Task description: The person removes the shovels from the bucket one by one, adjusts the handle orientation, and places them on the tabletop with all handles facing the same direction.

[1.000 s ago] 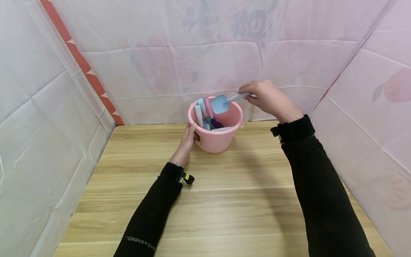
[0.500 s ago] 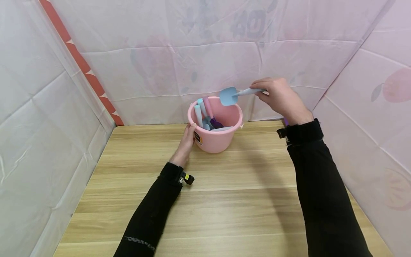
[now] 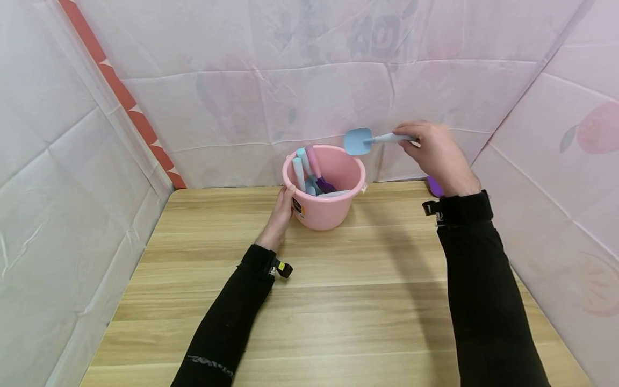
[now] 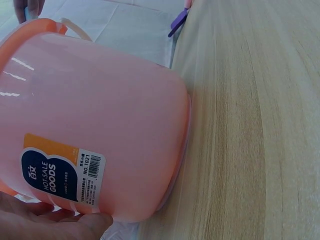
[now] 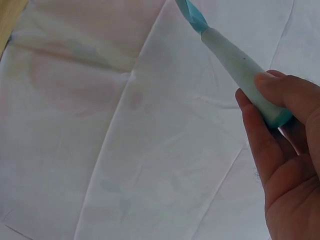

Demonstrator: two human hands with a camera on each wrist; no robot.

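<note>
A pink bucket stands at the back of the wooden table, with several silicone utensils upright inside. My left hand rests against the bucket's left side, fingers under its label. My right hand pinches the pale handle of a blue spatula in the air, up and right of the bucket's rim. In the right wrist view, the spatula handle sits between my thumb and fingers.
A purple utensil lies on the table behind my right wrist, also seen as a purple tip in the left wrist view. Pink plastic sheeting walls the table in at the back and both sides.
My right hand has lifted the blue spatula out of the bucket and carried it up and to the right. The left hand and bucket have stayed put.
</note>
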